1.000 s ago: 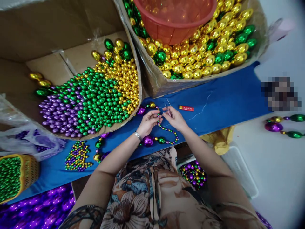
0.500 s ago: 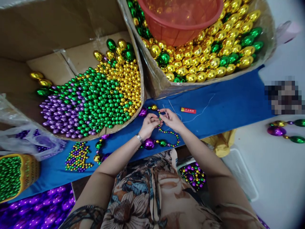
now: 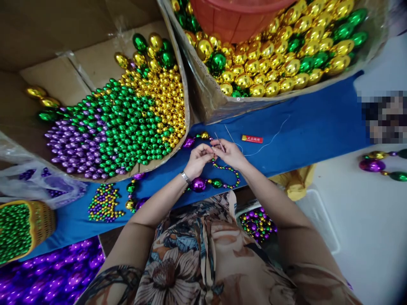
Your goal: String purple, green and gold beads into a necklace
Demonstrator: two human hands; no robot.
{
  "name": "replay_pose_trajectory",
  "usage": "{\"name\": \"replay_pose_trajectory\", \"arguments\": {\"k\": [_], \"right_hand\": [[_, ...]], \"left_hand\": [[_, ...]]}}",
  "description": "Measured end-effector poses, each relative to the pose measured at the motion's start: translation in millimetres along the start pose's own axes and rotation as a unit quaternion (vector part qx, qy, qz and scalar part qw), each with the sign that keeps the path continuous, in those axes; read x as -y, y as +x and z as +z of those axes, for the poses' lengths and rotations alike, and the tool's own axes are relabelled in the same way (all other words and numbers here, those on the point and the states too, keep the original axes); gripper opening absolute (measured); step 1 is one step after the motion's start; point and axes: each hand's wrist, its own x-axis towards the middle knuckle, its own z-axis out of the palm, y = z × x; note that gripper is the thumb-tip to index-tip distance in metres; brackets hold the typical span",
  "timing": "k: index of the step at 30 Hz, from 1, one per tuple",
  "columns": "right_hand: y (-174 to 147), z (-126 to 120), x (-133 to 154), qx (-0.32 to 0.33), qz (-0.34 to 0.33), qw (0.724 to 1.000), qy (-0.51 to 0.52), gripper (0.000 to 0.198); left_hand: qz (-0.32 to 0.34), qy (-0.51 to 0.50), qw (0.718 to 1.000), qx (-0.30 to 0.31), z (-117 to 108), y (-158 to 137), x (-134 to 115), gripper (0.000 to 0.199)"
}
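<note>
Both hands meet over the blue cloth, fingertips pinched at one spot on a bead necklace point(image 3: 233, 171) of small green, gold and purple beads with larger ones. My left hand point(image 3: 199, 160), wearing a metal watch or bracelet point(image 3: 185, 177), is closed on the strand. My right hand point(image 3: 230, 154) is closed there too, with a thin, pale pinkish pointed tool point(image 3: 219, 143) sticking up from its fingers; its kind is unclear. Fingers hide the exact spot they grip. A big purple bead point(image 3: 199, 184) rests below my left hand. Beyond the right hand lies a white thread point(image 3: 270, 144).
A red and yellow lighter point(image 3: 252, 139) lies on the blue cloth point(image 3: 311, 127). Behind stand cardboard boxes of green, purple point(image 3: 76, 146) and gold beads point(image 3: 270, 89), one holding a red basket point(image 3: 235, 21). Small mixed beads point(image 3: 104, 203) and a yellow basket point(image 3: 43, 218) are at left.
The view has shifted slightly, so the boxes sit higher. My fingertips have come closer together on the strand, and the pointed tool leans in the right hand.
</note>
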Motion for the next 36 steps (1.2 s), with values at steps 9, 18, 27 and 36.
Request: {"name": "replay_pose_trajectory", "arguments": {"k": [9,18,27,36], "right_hand": [[-2.6,0.5,11.4,-0.008,0.090,0.989,0.114,0.037],[-38.0,-27.9,19.2,-0.023,-0.061,0.983,-0.172,0.047],[-65.9,-32.7,16.2,-0.100,-0.172,0.818,-0.539,0.040],[-63.5,-31.0,7.4,-0.112,-0.202,0.757,-0.611,0.039]], "left_hand": [[0.007,-0.016,1.000,0.014,-0.4,2.3,3.6,0.025],[-0.029,-0.038,0.999,-0.005,3.4,-4.3,-4.2,0.035],[-0.014,-0.024,1.000,0.012,4.5,-7.0,-2.3,0.036],[-0.022,-0.027,0.999,0.016,4.9,-8.4,-4.4,0.036]]}}
